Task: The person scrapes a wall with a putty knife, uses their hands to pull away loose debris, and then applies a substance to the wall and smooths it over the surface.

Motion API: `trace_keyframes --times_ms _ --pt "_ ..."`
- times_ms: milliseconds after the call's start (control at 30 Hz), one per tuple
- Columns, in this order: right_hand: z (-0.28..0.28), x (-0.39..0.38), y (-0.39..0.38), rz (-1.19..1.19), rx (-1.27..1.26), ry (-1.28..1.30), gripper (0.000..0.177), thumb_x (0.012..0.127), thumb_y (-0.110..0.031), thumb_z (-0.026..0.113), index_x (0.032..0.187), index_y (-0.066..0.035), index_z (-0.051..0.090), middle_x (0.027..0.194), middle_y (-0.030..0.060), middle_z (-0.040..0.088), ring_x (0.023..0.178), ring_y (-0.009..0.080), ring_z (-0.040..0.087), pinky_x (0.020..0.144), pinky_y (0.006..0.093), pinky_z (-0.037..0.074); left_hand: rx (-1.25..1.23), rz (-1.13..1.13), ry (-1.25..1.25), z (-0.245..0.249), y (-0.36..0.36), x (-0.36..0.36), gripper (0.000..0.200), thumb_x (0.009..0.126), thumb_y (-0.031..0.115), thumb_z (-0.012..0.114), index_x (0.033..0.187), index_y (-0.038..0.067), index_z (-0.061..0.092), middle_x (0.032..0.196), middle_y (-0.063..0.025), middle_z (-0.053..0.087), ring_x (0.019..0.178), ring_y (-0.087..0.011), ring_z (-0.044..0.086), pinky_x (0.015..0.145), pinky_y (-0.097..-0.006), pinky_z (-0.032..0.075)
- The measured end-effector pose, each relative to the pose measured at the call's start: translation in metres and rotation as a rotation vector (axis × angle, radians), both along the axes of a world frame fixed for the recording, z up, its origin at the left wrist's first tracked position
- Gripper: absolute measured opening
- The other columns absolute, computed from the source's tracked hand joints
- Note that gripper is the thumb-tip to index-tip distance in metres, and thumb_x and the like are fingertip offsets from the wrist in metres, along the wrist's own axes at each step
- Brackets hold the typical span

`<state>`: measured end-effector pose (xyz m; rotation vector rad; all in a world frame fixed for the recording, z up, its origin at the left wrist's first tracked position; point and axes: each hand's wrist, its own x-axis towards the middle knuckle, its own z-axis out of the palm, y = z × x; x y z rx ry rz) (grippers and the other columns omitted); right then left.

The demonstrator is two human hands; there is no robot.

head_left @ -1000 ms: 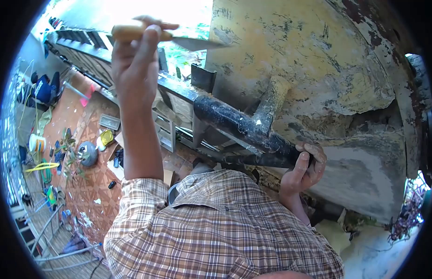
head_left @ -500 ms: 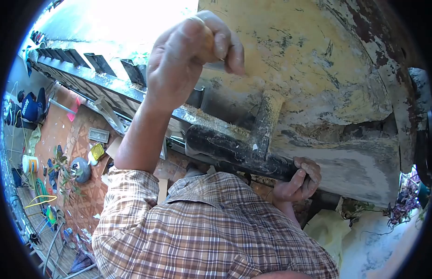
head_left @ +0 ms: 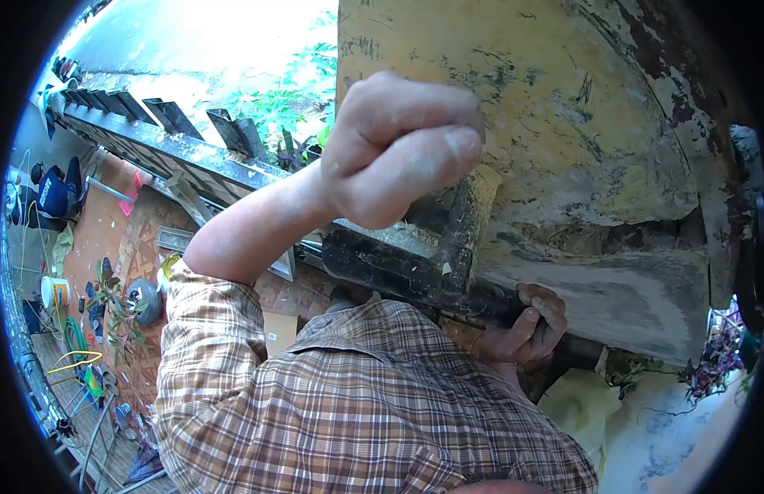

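Note:
My left hand (head_left: 407,148) is closed in a fist, raised in front of the yellow wall (head_left: 555,107). Its curled fingers hide whatever may be inside. Below it runs a thick black bar (head_left: 382,267) with a rounded end. A dusty post (head_left: 467,218) rises from this bar towards the wall. Lower right, my right hand (head_left: 534,325) has its fingers curled around the bar's right end. Pale dust covers the fingers of both hands.
A metal fence rail with upright slats (head_left: 176,117) runs along the left. Beyond it, a person in dark clothes (head_left: 57,193) is low near the tiled floor. A white bucket (head_left: 54,292), a grey tray (head_left: 174,239) and a plant (head_left: 110,300) stand there. Purple leaves (head_left: 715,358) hang at right.
My left hand has come down and to the right, and turned so its fist hides the tan patch seen between the fingers before. My right hand stays at the bar's end.

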<state>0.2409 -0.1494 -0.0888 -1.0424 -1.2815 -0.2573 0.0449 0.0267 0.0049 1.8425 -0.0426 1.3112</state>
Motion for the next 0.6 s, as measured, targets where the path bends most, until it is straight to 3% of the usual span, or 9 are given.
trace_keyframes --times_ms 67,167,233,300,500,600 --pt "-0.001 -0.004 -0.001 -0.025 0.021 0.075 0.013 0.085 -0.01 0.049 0.092 0.001 0.053 0.075 0.0146 0.055 0.064 0.0227 0.054 0.06 0.0356 0.046 0.159 0.104 0.107 -0.012 0.003 0.006 0.02 0.078 0.011 0.045 0.065 -0.002 0.052 0.055 -0.0107 0.052 0.047 -0.0228 0.051 0.047 -0.0327 0.041" --pt "-0.001 0.0 -0.001 -0.008 0.024 0.024 0.014 0.085 -0.011 0.05 0.092 0.001 0.053 0.075 0.0146 0.055 0.062 0.0225 0.053 0.06 0.0355 0.046 0.149 0.047 -0.008 -0.019 0.009 0.01 0.017 0.083 0.007 0.051 0.071 -0.003 0.058 0.053 -0.008 0.048 0.043 -0.0172 0.047 0.043 -0.031 0.037" --pt "-0.002 -0.004 0.004 -0.016 0.049 0.07 0.013 0.084 -0.01 0.05 0.091 0.001 0.053 0.074 0.0145 0.054 0.065 0.0221 0.052 0.06 0.034 0.045 0.096 -0.004 -0.009 -0.016 0.011 0.003 0.016 0.083 0.007 0.051 0.072 -0.003 0.058 0.055 -0.0098 0.049 0.045 -0.0211 0.05 0.044 -0.0322 0.038" --pt "-0.003 -0.008 -0.002 -0.037 0.054 0.122 0.013 0.083 -0.01 0.049 0.089 0.001 0.053 0.074 0.0144 0.054 0.068 0.0217 0.051 0.06 0.0326 0.045 0.226 0.052 0.0 -0.029 0.01 0.01 0.016 0.082 0.007 0.052 0.071 -0.003 0.058 0.054 -0.0106 0.05 0.044 -0.0234 0.051 0.044 -0.0327 0.039" --pt "-0.002 -0.008 -0.001 -0.026 0.072 0.108 0.014 0.083 -0.011 0.05 0.09 0.001 0.053 0.074 0.0139 0.053 0.067 0.0216 0.051 0.06 0.0324 0.045 0.131 -0.006 -0.036 -0.024 0.007 -0.001 0.01 0.076 0.004 0.054 0.067 -0.001 0.057 0.055 -0.0104 0.052 0.044 -0.0254 0.052 0.044 -0.0341 0.039" --pt "-0.002 -0.006 0.004 -0.025 0.055 0.096 0.015 0.084 -0.012 0.05 0.091 0.0 0.053 0.075 0.014 0.053 0.068 0.0215 0.051 0.061 0.0325 0.045 0.346 0.119 0.011 -0.029 0.012 0.001 0.015 0.07 0.008 0.049 0.06 -0.002 0.047 0.054 -0.0114 0.046 0.045 -0.0266 0.047 0.044 -0.0364 0.039"
